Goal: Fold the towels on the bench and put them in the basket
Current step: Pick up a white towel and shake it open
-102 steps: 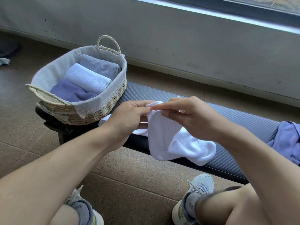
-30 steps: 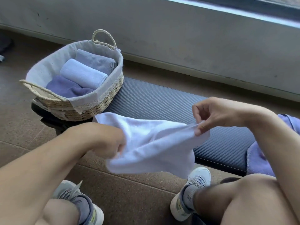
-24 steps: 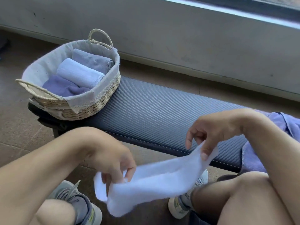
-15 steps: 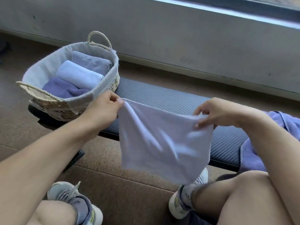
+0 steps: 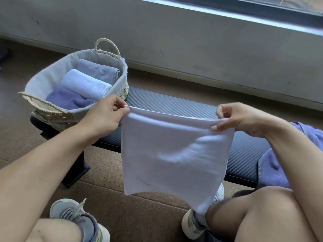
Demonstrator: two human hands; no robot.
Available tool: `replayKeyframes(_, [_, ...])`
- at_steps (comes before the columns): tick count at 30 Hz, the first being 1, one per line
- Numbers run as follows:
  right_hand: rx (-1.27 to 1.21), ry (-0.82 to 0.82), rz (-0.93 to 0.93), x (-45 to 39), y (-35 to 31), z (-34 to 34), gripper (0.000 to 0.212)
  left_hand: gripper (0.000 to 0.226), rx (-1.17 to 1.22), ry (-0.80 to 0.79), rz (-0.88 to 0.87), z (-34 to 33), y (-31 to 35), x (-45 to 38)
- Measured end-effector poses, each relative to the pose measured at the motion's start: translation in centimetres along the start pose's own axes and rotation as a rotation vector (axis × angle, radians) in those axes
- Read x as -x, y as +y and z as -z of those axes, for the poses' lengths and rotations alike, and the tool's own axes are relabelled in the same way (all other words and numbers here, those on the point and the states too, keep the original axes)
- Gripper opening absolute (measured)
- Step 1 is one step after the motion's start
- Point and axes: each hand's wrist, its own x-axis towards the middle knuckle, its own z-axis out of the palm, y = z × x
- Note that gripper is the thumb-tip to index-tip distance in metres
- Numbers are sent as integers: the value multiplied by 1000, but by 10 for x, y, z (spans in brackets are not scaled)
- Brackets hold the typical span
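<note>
A white towel (image 5: 173,154) hangs spread out in the air in front of the dark padded bench (image 5: 162,105). My left hand (image 5: 104,116) pinches its top left corner and my right hand (image 5: 239,117) pinches its top right corner, so the top edge is stretched between them. The towel's lower edge reaches down to my right knee. A woven basket (image 5: 35,102) with a grey cloth lining stands on the bench's left end. It holds three folded towels: a dark purple one (image 5: 68,99), a light blue one (image 5: 83,84) and a grey-blue one (image 5: 99,69).
A crumpled purple towel (image 5: 272,165) lies on the bench's right end, partly behind my right arm. A grey wall (image 5: 192,41) runs behind the bench. My knees and shoes (image 5: 78,219) sit on the brown floor below.
The white towel went from bunched between my hands to shaken out and held flat by its two top corners. My hands moved apart and rose to bench height.
</note>
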Motion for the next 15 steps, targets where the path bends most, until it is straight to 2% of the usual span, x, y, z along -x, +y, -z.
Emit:
replayKeyframes(2, [183, -134, -115, 3, 2, -2, 25, 10, -22, -4, -39, -3, 1, 2])
replayKeyframes(4, [325, -216, -159, 5, 3, -5, 20, 11, -32, -1, -46, -7, 2, 4])
replayKeyframes(6, [271, -210, -142, 4, 2, -8, 22, 12, 42, -9, -24, -10, 2, 5])
replayKeyframes(10, [87, -205, -89, 1, 0, -13, 38, 15, 288, -1, 128, -11, 3, 3])
replayKeyframes(13, [41, -191, -108, -1, -3, -14, 34, 16, 456, -44, 202, -13, 7, 2])
replayKeyframes(15, [34, -149, -133, -3, -3, -11, 34, 18, 469, -54, 171, -14, 8, 0])
